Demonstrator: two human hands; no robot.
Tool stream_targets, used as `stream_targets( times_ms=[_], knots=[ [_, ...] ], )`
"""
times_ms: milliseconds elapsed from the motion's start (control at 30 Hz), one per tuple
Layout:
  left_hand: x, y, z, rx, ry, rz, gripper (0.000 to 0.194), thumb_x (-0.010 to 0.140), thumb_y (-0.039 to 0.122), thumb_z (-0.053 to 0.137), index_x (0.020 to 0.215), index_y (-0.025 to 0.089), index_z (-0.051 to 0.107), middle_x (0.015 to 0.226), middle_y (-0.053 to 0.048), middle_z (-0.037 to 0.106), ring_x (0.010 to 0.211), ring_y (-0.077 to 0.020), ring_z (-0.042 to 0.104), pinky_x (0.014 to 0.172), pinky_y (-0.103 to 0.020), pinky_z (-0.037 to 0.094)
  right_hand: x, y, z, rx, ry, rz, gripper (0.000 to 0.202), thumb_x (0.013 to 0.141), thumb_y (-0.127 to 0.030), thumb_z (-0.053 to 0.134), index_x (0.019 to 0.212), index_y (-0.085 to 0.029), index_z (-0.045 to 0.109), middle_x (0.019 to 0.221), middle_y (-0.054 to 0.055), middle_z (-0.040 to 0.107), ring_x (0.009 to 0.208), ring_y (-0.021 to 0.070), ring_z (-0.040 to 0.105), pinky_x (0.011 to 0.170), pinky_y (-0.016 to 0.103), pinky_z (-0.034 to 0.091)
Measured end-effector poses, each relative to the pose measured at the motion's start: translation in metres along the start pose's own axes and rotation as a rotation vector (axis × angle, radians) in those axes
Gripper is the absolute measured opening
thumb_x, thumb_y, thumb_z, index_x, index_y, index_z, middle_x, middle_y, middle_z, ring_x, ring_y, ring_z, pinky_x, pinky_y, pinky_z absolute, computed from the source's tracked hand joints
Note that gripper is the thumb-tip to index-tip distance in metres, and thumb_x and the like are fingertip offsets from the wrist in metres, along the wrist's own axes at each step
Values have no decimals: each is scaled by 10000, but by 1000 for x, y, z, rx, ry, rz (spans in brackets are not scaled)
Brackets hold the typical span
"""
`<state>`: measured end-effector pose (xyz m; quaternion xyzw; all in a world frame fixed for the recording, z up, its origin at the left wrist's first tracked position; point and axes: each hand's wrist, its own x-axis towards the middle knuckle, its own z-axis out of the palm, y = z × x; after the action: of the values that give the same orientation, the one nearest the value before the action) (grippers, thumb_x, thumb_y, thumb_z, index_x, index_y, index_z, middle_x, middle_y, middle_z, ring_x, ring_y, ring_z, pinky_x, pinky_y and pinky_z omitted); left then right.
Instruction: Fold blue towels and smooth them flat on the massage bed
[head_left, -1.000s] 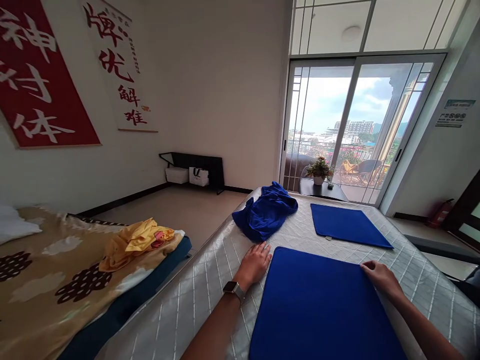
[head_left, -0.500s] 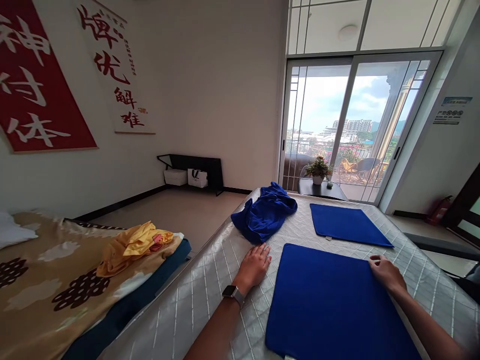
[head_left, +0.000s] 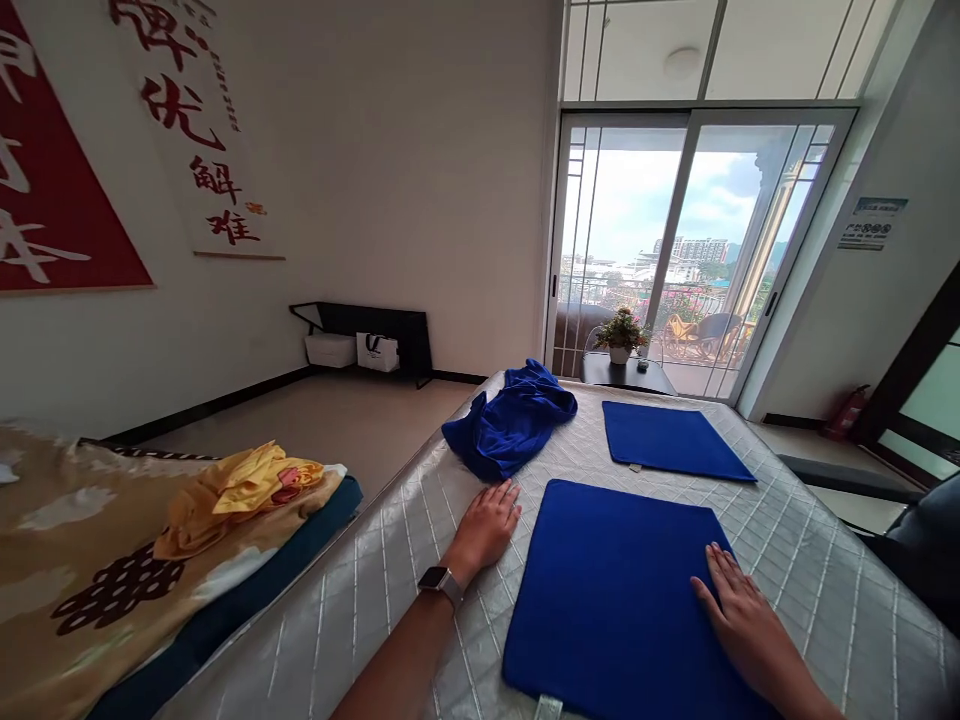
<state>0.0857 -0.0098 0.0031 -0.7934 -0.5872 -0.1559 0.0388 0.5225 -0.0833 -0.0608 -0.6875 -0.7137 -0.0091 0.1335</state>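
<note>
Blue mat (head_left: 607,590) lies beneath the flat, outstretched right hand (head_left: 742,612); left hand (head_left: 484,526), likewise flat, rests on mattress (head_left: 360,600), crumpled blue cloth (head_left: 514,420) just beyond.

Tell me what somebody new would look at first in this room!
Probably the bright blue square, flat on the silvery mattress, with the right hand laid over its right edge and the left hand on the mattress beside it. Past them lie a crumpled blue cloth and another blue panel. Then the eye might jump to the red banner on the wall at the left.
</note>
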Motion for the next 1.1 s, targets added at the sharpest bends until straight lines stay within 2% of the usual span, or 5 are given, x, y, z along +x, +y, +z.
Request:
stream_targets(
  times_ms=[433, 567, 700, 933, 1100],
  knots=[
    [0, 3, -11, -59, 4, -78, 470, 1033, 372, 374, 1419, 206, 588, 1534, -97, 536, 1419, -254, 484, 1192, -458, 369, -3, -20, -26, -55, -87, 28, 706, 1006, -437, 171, 1593, -57, 267, 1674, 113, 203, 1553, 221, 144, 1262, 470, 170],
    [1, 17, -21, -59, 106, -94, 447, 1032, 347, 352, 1362, 214, 623, 1477, -84, 591, 1381, -248, 523, 1151, -449, 427, -2, -28, -39, -29, -127, 52, 700, 1016, -445, 179, 1601, -63, 225, 1681, 94, 158, 1556, 212, 120, 1270, 456, 131],
    [5, 72, -24, -102, 150, 28, 427, 1039, 316, 344, 1343, 222, 630, 1411, -67, 644, 1334, -228, 568, 1150, -440, 443, -2, -32, -45, -12, -159, 86, 695, 1024, -460, 166, 1605, -79, 178, 1685, 73, 122, 1558, 196, 100, 1271, 438, 118],
    [11, 229, 0, -198, -35, 411, 591, 1073, 513, 294, 1535, 173, 438, 1597, -109, 445, 1500, -230, 360, 1237, -435, 325, -2, -31, -44, -90, -164, 57, 656, 1026, -386, 178, 1597, -62, 186, 1679, 101, 147, 1556, 221, 128, 1264, 455, 149],
    [18, 279, 26, -245, -127, 380, 703, 1066, 556, 182, 1581, 107, 347, 1643, -134, 337, 1549, -230, 235, 1274, -440, 225, -4, -25, -40, -147, -194, -20, 624, 984, -232, 214, 1599, -136, 261, 1683, 64, 146, 1556, 225, 101, 1260, 462, 160]
  ],
)
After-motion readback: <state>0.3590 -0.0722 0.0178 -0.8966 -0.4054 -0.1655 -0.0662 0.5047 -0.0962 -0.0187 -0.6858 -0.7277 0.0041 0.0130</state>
